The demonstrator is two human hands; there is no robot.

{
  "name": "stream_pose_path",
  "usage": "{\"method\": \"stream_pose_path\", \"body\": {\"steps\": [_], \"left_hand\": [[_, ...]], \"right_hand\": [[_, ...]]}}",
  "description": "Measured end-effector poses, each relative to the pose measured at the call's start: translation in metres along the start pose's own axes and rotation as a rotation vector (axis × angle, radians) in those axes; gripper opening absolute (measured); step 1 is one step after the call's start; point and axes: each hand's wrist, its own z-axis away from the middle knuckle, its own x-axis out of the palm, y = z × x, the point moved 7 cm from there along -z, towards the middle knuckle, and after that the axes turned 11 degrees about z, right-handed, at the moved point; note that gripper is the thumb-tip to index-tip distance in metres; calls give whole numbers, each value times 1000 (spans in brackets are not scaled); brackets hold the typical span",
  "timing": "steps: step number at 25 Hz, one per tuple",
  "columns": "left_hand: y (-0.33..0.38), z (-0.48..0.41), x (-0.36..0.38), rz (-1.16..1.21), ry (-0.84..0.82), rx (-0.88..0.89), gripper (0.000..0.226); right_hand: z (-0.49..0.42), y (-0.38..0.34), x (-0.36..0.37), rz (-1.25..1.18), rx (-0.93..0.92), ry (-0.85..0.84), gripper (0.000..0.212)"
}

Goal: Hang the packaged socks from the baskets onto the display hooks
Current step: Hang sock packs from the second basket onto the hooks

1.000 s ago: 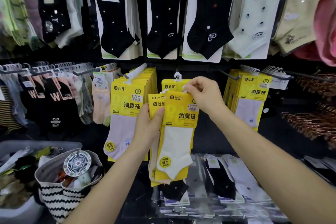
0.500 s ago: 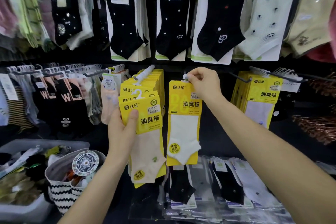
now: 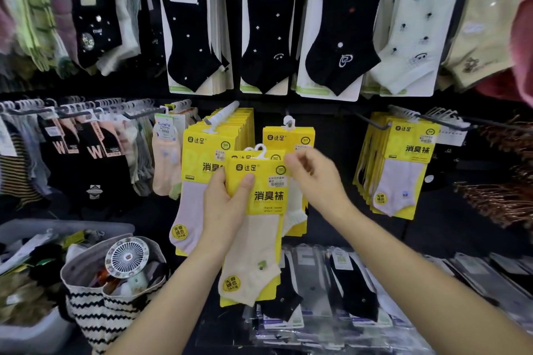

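My left hand (image 3: 223, 210) grips a small stack of yellow-carded sock packs (image 3: 259, 202), the front one holding a cream sock, in front of the middle display hook. My right hand (image 3: 313, 181) is beside the front pack's top right corner, fingers curled at the card's edge; blur hides whether they pinch it. Behind it one yellow pack with a white sock (image 3: 291, 138) hangs by its white hanger on the middle hook (image 3: 288, 121). A full hook of yellow packs (image 3: 207, 150) hangs to the left, another full hook of yellow packs (image 3: 403, 167) to the right.
A grey basket (image 3: 34, 334) of mixed socks sits at the lower left. In front of it stands a zigzag-striped bag (image 3: 98, 317) with a small white fan (image 3: 127, 256). Flat sock packs (image 3: 346, 291) lie on the shelf below. Black sock cards (image 3: 187, 23) hang above, copper hangers (image 3: 501, 199) at right.
My right hand let go of the pack now hanging on the middle hook and dropped to the stack. My left hand carried the stack right, in front of that hook.
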Motion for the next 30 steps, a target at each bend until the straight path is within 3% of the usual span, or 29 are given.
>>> {"method": "stream_pose_path", "body": {"steps": [6, 12, 16, 20, 26, 30], "left_hand": [[-12, 5, 30, 85, -45, -71, 2], [-10, 9, 30, 94, -68, -44, 11], [-9, 8, 7, 67, 7, -13, 16], [-7, 0, -22, 67, 99, -9, 26], [-10, 7, -37, 80, 112, -1, 34], [-17, 10, -45, 87, 128, -37, 26]], "right_hand": [[10, 10, -9, -115, 80, -21, 10], [8, 15, -13, -100, 124, 28, 12], [5, 14, -4, -168, 162, 34, 15], [-11, 22, -21, -240, 261, 165, 15], [-35, 21, -18, -110, 268, 186, 13], [-39, 26, -12, -18, 262, 201, 17]]}}
